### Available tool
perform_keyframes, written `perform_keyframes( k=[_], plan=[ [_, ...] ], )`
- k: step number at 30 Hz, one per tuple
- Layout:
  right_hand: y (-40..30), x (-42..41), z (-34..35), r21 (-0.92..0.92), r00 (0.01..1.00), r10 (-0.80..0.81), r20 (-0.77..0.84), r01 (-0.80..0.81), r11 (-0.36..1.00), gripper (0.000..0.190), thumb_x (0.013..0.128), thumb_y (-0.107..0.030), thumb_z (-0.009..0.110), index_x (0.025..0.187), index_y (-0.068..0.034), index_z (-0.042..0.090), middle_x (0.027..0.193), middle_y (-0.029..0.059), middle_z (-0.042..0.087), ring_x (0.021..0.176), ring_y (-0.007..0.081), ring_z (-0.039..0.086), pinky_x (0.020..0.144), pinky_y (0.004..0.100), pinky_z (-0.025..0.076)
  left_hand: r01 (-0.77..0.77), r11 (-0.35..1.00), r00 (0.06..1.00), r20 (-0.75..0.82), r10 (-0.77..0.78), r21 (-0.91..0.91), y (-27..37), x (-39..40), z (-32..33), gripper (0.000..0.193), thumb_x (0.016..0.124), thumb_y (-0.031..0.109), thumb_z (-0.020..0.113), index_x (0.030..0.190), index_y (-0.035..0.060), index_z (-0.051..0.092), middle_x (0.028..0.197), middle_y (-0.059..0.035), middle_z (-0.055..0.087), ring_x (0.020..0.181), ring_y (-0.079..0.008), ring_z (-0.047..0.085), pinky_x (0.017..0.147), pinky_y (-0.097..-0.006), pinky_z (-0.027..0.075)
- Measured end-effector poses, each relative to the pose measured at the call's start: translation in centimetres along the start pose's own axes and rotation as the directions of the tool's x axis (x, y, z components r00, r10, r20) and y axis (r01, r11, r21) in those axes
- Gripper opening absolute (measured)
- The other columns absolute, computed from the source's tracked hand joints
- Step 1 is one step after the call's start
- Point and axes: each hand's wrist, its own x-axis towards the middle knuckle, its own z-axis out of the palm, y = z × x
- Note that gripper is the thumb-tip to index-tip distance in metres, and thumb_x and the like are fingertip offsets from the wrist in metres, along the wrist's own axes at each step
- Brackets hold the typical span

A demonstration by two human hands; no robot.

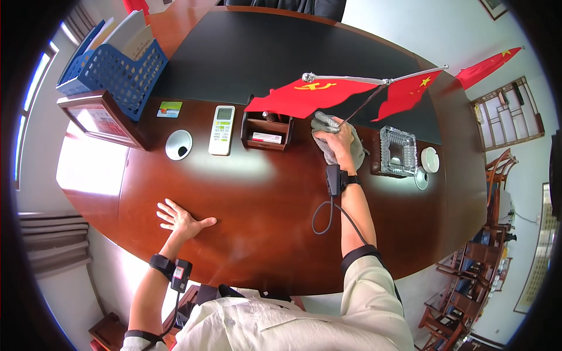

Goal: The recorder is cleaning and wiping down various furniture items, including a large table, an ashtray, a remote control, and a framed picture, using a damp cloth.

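Note:
My right hand [341, 142] is closed around a grey cloth [322, 120] and the thin metal pole [362, 105] of a small flag stand at the right of the desk's middle. From the pole's crossbar hang two red flags, one [307, 94] to the left and one [406, 94] to the right. My left hand [182, 221] lies on the glossy brown wooden desk [263, 206] at the left, fingers spread, holding nothing. The foot of the flag stand is hidden or cannot be made out.
Right of my right hand are a glass ashtray [398, 151] and a round white dish [430, 159]. Left of it stand a wooden desk organizer [267, 142], a white remote control [221, 130], a card [169, 109], a picture frame [103, 118] and a blue file basket [118, 72].

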Motion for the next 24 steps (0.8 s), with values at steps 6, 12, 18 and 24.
perform_keyframes(
  k=[6,12,18,24],
  plan=[
    [3.7,0.9,0.1,-0.083,0.976,-0.198,-0.087,0.190,0.978,0.057,0.056,-0.031,0.081,0.099,-0.001,0.059,0.102,0.0130,0.059,0.103,0.0338,0.051,0.091,0.0423,0.038,-0.018,1.000,1.000,0.002,0.018,0.011,0.4,0.0,0.2,0.157,0.042,0.072,0.076,0.134,-0.0073,-0.024,0.140,-0.0341,-0.023,0.130,-0.0511,-0.021,0.102,-0.0636,-0.004],
    [3.1,-0.9,0.7,-0.187,0.967,-0.251,-0.052,0.238,0.953,0.071,0.063,-0.040,0.077,0.119,-0.005,0.051,0.119,0.0144,0.051,0.113,0.0358,0.043,0.096,0.0479,0.032,-0.003,1.000,1.000,0.003,0.003,0.003,-0.1,-0.1,-0.1,0.157,0.042,0.072,0.076,0.134,-0.0076,-0.023,0.140,-0.0343,-0.023,0.130,-0.0512,-0.021,0.102,-0.0637,-0.004],
    [3.5,-2.4,-0.2,-0.376,0.921,-0.390,-0.017,0.355,0.856,0.073,0.065,-0.037,0.076,0.124,-0.003,0.048,0.128,0.0183,0.043,0.118,0.0378,0.038,0.097,0.0504,0.030,-0.027,1.000,1.000,0.000,0.027,-0.008,0.6,-0.2,-0.1,0.157,0.043,0.072,0.076,0.134,-0.0080,-0.023,0.140,-0.0345,-0.024,0.130,-0.0515,-0.021,0.102,-0.0639,-0.004],
    [2.2,-6.6,0.3,-0.416,0.957,-0.285,-0.062,0.235,0.879,0.073,0.064,-0.035,0.076,0.121,0.002,0.048,0.132,0.0224,0.040,0.120,0.0391,0.036,0.098,0.0509,0.029,-0.015,0.999,1.000,0.008,0.015,-0.041,0.3,-0.5,-0.3,0.156,0.044,0.070,0.077,0.134,-0.0084,-0.023,0.139,-0.0344,-0.025,0.129,-0.0514,-0.022,0.102,-0.0637,-0.005]
  ],
)
